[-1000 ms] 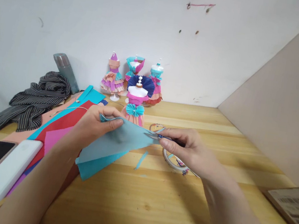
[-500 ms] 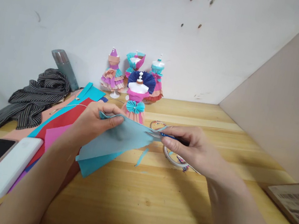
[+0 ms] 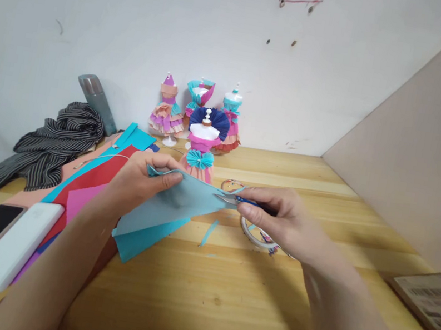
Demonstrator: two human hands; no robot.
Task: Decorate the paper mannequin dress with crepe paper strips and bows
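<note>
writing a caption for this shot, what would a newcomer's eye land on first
Probably the four small dressed mannequins by the back wall. Next, the light blue sheet in the centre, pinched by the left hand, with scissors in the right hand at its edge. A striped cloth lies at left.

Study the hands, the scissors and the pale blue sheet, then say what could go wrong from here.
1. The scissors point toward the left hand, so a slip might nick its fingers.
2. The pale blue sheet is held up off the table, so it could flex and the right hand might cut crookedly.
3. The figure with the navy collar is partly hidden behind the sheet, so it might get bumped.
</note>
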